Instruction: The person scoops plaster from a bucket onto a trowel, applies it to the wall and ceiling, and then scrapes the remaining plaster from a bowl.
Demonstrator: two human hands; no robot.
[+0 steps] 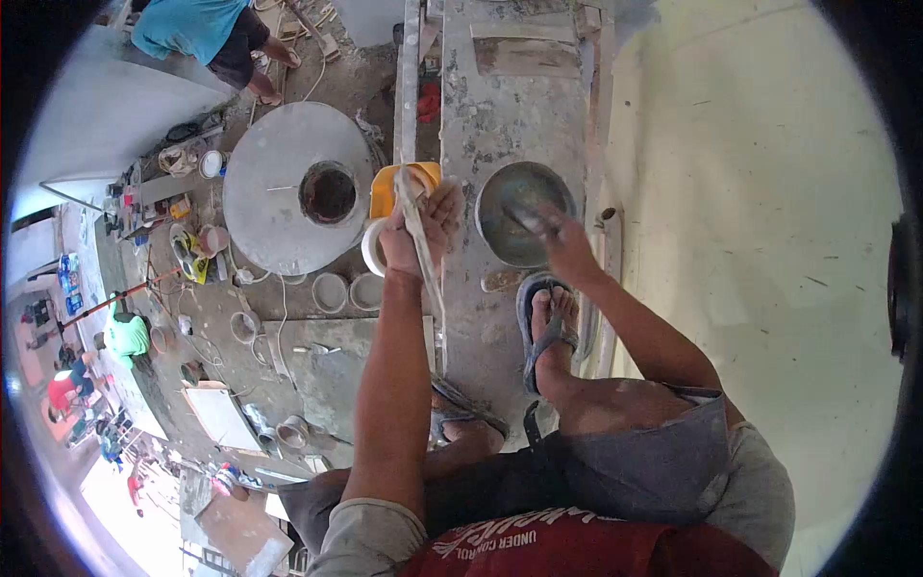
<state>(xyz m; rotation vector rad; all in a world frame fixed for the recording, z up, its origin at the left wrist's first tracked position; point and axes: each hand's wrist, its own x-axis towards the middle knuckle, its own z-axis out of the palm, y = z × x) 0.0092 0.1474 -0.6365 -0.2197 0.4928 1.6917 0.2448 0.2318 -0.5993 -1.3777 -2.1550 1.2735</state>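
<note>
Here, round bowl (548, 176), right hand (556, 236) above;

The single view looked from the wearer's head, forward and steeply down over a red shirt front (596, 550). It faced the left hand (435, 223) and right hand (556, 229) at close range, both near mid-frame. Its wide, round-edged field reached a sandal (528, 332) just below the right hand, a pale surface (760, 240) to that hand's right, and, well left of the left hand, a distant person in red (63, 390).
</note>
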